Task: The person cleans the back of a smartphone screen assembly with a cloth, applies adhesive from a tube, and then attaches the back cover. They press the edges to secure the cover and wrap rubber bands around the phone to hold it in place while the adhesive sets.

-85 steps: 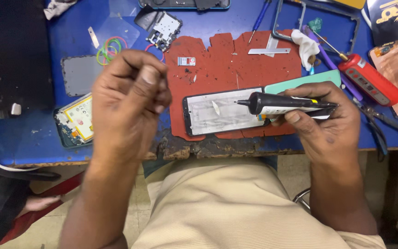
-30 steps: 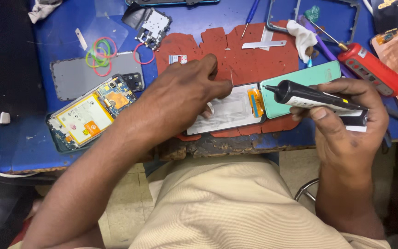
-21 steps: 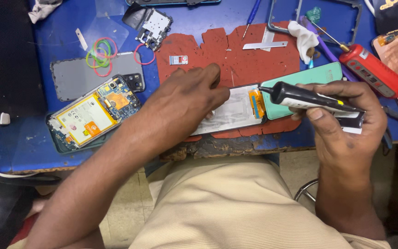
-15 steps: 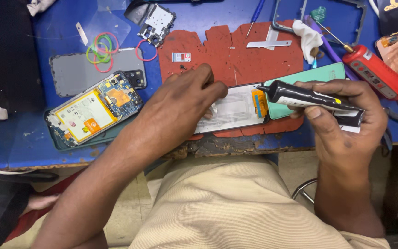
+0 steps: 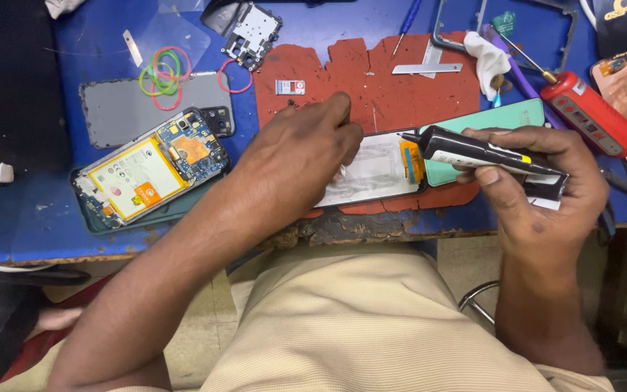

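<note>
Phone-screen repair at the gluing step. Left hand (image 5: 300, 156) flat on display panel (image 5: 375, 173), pinning it to red mat (image 5: 379, 87). Right hand (image 5: 538, 185) closed around black glue pen (image 5: 473, 151), nozzle at panel's orange flex end; next move probably a steady bead along the edge. Nearby: opened phone (image 5: 146, 170), red screwdriver (image 5: 589, 112), rubber bands (image 5: 162, 69); teal back cover (image 5: 498, 123) crowding the pen.
</note>
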### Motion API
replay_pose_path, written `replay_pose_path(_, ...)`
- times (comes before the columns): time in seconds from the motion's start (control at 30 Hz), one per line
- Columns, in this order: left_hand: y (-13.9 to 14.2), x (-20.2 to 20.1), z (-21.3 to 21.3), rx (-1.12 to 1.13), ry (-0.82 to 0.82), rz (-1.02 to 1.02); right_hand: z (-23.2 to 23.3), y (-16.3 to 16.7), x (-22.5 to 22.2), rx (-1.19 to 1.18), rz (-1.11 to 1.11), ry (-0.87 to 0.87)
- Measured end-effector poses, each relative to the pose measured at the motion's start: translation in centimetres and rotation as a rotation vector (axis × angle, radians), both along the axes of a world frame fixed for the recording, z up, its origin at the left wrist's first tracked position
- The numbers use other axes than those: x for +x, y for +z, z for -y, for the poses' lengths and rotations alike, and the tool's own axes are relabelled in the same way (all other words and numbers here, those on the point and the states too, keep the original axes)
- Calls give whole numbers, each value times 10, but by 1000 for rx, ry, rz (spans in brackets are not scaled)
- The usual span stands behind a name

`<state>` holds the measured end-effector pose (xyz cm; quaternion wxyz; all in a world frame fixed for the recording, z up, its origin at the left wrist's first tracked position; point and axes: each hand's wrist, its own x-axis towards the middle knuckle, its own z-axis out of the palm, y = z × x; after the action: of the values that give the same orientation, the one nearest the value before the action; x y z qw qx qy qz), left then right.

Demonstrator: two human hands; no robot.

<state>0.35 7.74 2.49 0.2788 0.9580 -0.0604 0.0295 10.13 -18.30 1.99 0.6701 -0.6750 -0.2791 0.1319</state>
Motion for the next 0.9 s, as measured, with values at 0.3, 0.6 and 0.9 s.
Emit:
replay_pose_path(0.3,26,-59,-8,-278,187,99,-11,13,1,-228,263,61)
replay_pose_path(0.6,-7,-101,7,-700,660,332,-33,17,-5,-437,550,181)
replay_pose_path(0.9,-39,-106,14,-362,571,565,-40,12,-5,-526,584,165)
